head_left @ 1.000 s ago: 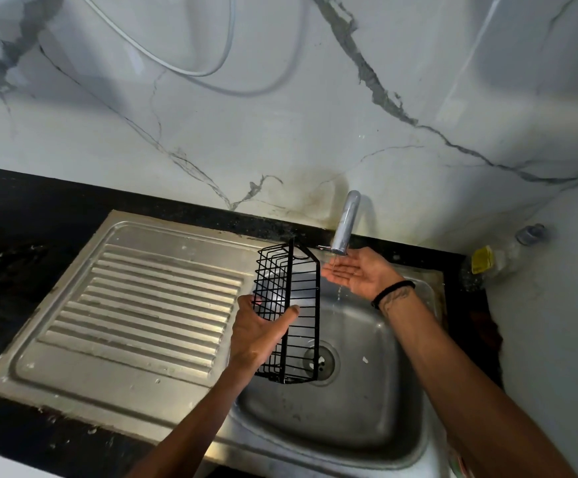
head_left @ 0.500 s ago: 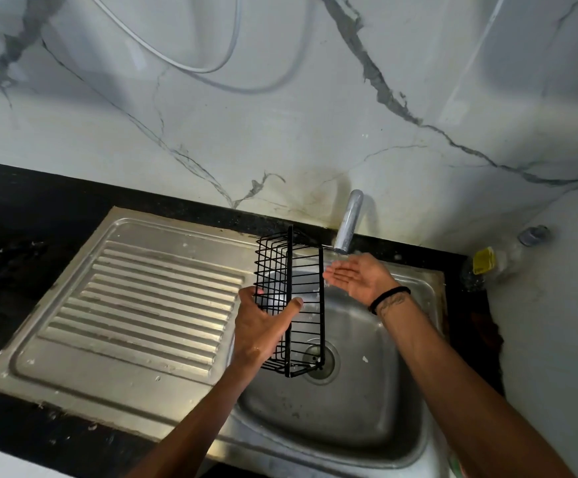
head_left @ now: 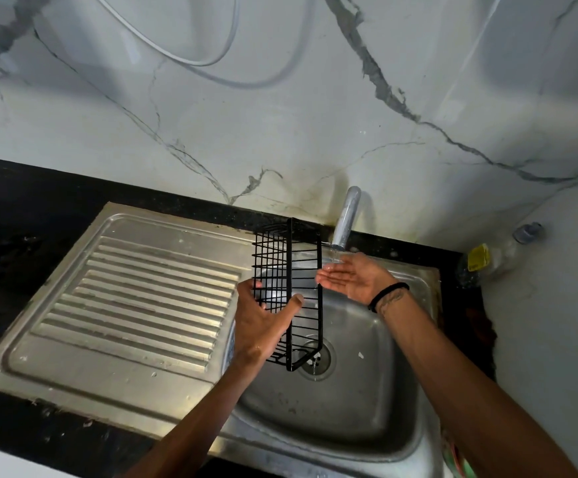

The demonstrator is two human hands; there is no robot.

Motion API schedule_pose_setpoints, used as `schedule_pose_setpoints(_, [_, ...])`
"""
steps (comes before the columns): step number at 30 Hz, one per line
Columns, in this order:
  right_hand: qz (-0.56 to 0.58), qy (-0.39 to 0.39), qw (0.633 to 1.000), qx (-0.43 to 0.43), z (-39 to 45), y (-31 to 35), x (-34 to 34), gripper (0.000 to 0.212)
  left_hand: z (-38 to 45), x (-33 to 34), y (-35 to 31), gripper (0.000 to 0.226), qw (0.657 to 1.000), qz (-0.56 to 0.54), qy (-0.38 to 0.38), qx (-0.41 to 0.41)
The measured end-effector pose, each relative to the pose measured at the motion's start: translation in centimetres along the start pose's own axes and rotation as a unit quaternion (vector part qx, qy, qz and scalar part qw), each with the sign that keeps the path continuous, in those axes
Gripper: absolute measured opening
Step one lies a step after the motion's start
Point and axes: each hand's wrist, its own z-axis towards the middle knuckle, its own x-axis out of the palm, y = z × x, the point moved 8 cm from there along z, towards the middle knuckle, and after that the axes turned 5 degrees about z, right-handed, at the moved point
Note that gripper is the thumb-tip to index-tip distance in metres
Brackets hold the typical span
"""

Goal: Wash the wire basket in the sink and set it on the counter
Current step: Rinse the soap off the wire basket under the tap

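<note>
A black wire basket (head_left: pixel 289 270) stands on end over the steel sink bowl (head_left: pixel 367 391), just left of the tap (head_left: pixel 344 220). My left hand (head_left: pixel 258 322) grips its lower left side, thumb across the wires. My right hand (head_left: pixel 353 276) is cupped palm up under the running tap, fingers apart, its fingertips at the basket's right edge. Water falls onto that palm and drips toward the drain (head_left: pixel 317 358).
A ribbed steel draining board (head_left: pixel 136 305) lies left of the bowl. Black counter (head_left: pixel 15 257) surrounds the sink. A clear bottle with a yellow label (head_left: pixel 487 260) lies in the right corner. A marble wall rises close behind, with a white cable (head_left: pixel 191 60) looping on it.
The basket has turned more edge-on and risen slightly toward the tap. My right hand stayed cupped under the water, now touching the basket's right edge.
</note>
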Motion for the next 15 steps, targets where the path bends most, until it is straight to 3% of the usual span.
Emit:
schedule_pose_setpoints(10, [-0.097,0.003,0.995,0.006,-0.6,0.0,-0.5,0.043,0.3,0.0,-0.8,0.106,0.999,-0.02,-0.024,0.042])
schedule_pose_setpoints(15, [-0.093,-0.009,0.996,0.005,-0.3,-0.2,-1.3,0.041,0.2,0.4,-0.8,0.092,0.998,-0.03,-0.013,0.052])
